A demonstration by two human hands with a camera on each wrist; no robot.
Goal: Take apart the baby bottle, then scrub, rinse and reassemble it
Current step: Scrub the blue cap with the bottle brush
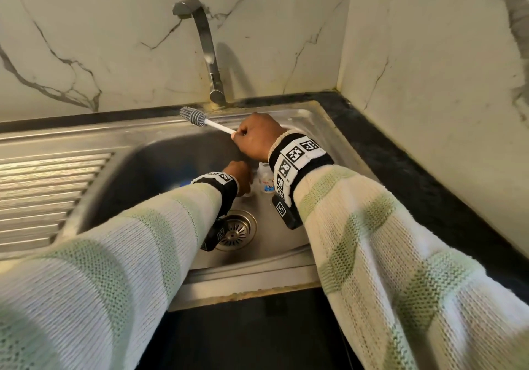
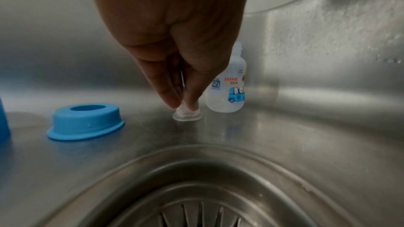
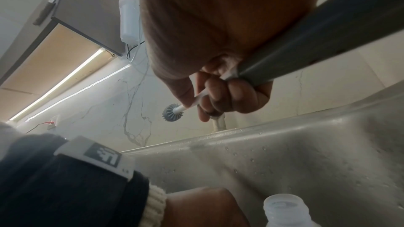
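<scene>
Down in the sink (image 1: pixel 160 137), left hand (image 2: pixel 174 40) pinches the teat (image 2: pixel 187 112); right hand (image 1: pixel 257 137) grips the brush (image 1: pixel 200 117).

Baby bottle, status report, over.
Left hand pinches clear nipple on sink floor. Right hand grips bottle brush. Bottle upright, uncapped. Nothing blocking.

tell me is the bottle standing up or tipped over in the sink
Upright: the bottle stands on its base on the sink floor, uncapped neck pointing up.
</scene>
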